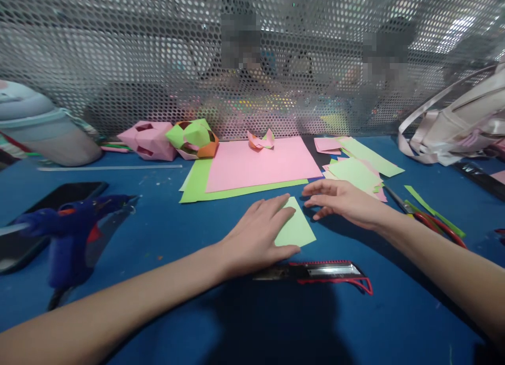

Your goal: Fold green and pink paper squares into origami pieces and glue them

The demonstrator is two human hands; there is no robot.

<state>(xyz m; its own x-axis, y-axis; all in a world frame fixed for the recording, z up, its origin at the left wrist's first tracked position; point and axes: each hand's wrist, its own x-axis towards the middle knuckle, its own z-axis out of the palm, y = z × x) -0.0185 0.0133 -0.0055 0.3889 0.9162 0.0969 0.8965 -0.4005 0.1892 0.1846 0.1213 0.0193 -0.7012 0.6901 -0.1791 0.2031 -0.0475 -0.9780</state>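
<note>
bare left hand (260, 232) spread across a pale-green paper piece (298, 229), bare right hand (342, 199) loosely curved beside it, red-and-black plastic utility knife (329, 271) nearby, blue tabletop (177, 228) beneath

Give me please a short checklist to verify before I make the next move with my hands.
1. Left hand steadies the pale green sheet: ok, it lies spread over the left part.
2. Right hand is free: ok, it shows nothing held, just right of the sheet.
3. Cutter is well away from the hands: not ok, it lies close to the left hand, on the near side.
4. Glue gun is switched off: cannot tell; it lies at the far left, away from both hands.
5. Scissors are away from the sheet: ok, they lie on the right, beyond the right forearm.
</note>
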